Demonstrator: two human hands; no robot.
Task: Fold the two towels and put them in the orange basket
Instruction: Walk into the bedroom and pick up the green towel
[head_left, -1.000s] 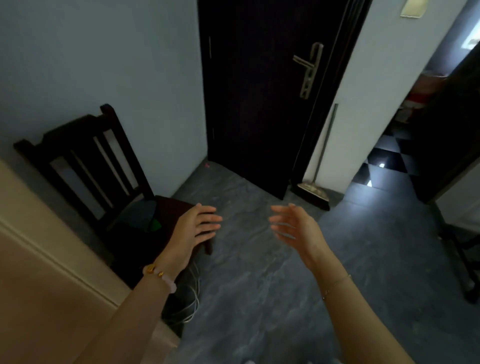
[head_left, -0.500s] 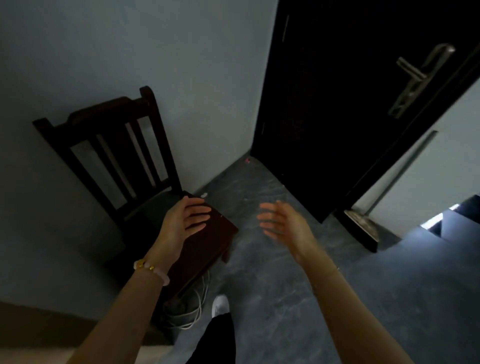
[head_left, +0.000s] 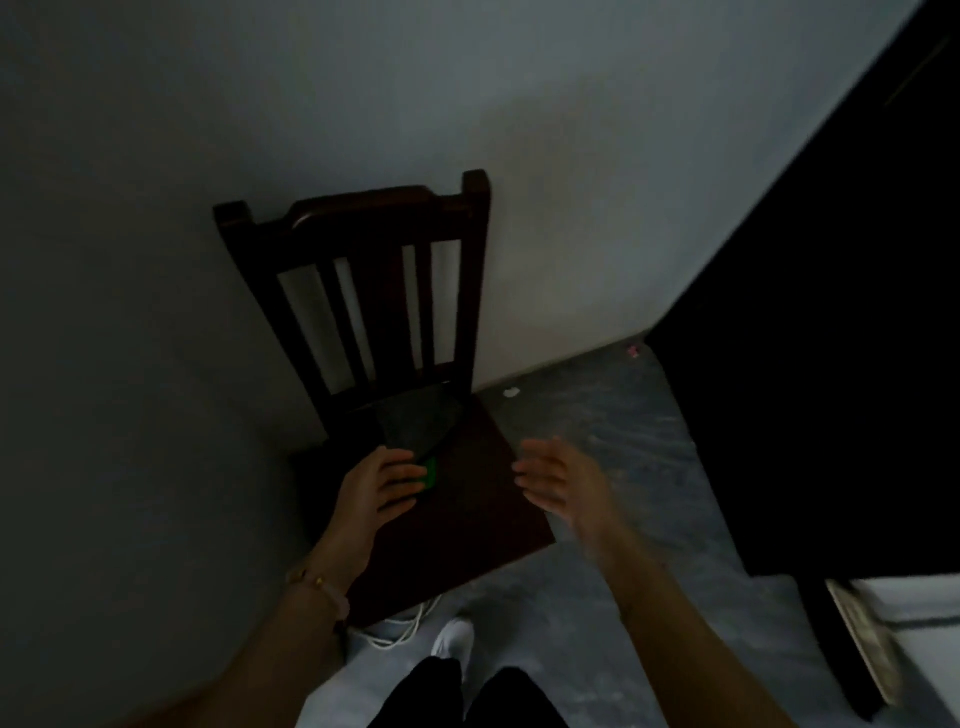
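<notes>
No towel and no orange basket show in this dim view. A dark wooden chair (head_left: 363, 291) stands against the grey wall. On its seat lies a flat dark item (head_left: 418, 421) with a small green patch (head_left: 430, 472) at its near corner. My left hand (head_left: 376, 488) hovers over the seat with fingers spread, fingertips at that green patch, holding nothing. My right hand (head_left: 563, 480) is held over the seat's right edge, fingers apart and empty, slightly blurred.
A dark door (head_left: 810, 364) fills the right side. A white cable (head_left: 402, 631) lies coiled under the chair on the grey floor (head_left: 597, 415). My white shoe (head_left: 453, 638) and dark trouser legs are at the bottom. A broom head (head_left: 862, 639) sits at the lower right.
The view has swung left and down, bringing the chair to the middle and the door to the right edge. Both hands have come over the chair seat, still empty.
</notes>
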